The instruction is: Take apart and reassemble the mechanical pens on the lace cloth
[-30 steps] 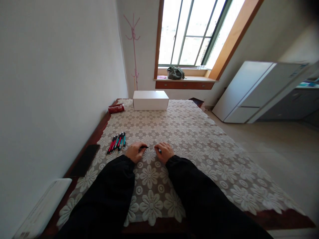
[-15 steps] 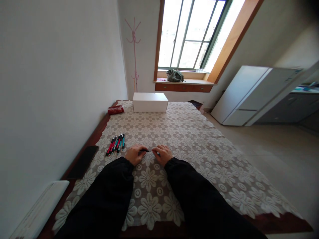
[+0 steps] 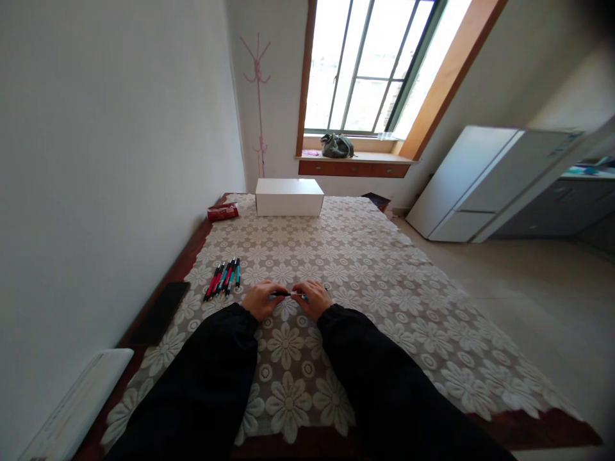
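Note:
Low over the near part of the table, both hands meet at a slim pen (image 3: 287,294). My left hand (image 3: 261,299) is closed in a pinch on its black end. Opposite it, my right hand (image 3: 312,299) pinches the other side, where a whitish bit and a trace of teal show between the fingers. A small dark tip peeks out behind the right hand. Whether the pen is in one piece or two is hidden by the fingers. To the left of my left hand lies a group of several pens (image 3: 223,280), red, teal and black, roughly side by side.
A flowered lace cloth (image 3: 288,346) covers the table. At the far end sit a white box (image 3: 289,198) and a red packet (image 3: 223,212). Along the left edge lie a flat black phone-like slab (image 3: 161,312) and a long white object (image 3: 79,410) against the wall.
The hands have barely moved. More of the whitish and teal part shows at my right fingers, and a dark tip now appears behind that hand.

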`<state>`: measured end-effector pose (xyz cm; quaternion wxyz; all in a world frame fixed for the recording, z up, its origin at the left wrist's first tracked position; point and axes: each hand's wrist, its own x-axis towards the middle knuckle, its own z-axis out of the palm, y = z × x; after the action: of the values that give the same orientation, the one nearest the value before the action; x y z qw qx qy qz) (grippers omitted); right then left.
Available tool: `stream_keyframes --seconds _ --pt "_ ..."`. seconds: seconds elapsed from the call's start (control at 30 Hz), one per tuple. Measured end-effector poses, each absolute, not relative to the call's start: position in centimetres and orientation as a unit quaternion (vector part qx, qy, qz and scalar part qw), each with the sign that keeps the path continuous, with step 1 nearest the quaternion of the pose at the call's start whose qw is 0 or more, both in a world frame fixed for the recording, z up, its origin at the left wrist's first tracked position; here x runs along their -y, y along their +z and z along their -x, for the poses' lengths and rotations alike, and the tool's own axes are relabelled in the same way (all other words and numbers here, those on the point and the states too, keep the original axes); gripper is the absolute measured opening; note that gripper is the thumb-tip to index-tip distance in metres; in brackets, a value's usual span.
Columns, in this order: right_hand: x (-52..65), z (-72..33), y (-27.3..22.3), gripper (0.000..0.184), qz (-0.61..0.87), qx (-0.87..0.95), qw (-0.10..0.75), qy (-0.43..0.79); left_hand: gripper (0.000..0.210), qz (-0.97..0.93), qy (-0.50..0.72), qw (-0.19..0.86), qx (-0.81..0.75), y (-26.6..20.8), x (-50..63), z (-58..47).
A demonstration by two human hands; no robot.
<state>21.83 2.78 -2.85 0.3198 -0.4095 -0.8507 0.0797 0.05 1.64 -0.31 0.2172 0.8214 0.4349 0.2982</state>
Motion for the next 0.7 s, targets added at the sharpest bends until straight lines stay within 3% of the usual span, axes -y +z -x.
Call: stream_keyframes --seconds 0.2,0.43,0.7 --pt "-2.26 -21.76 -2.12 0.022 0.443 0.813 0.374 0.055 0.02 -0.804 0.317 0.205 -0.46 -0.3 -1.74 0.14" --pt "-2.42 -22.07 -1.87 0.004 0.458 0.802 0.381 0.046 0.019 -0.792 0.332 0.198 -0.473 -0.34 -1.77 0.16" --pt "-2.74 -21.94 -2.28 0.014 0.397 0.833 0.374 0.092 0.019 -0.801 0.329 0.211 -0.452 -0.37 -1.84 0.16"
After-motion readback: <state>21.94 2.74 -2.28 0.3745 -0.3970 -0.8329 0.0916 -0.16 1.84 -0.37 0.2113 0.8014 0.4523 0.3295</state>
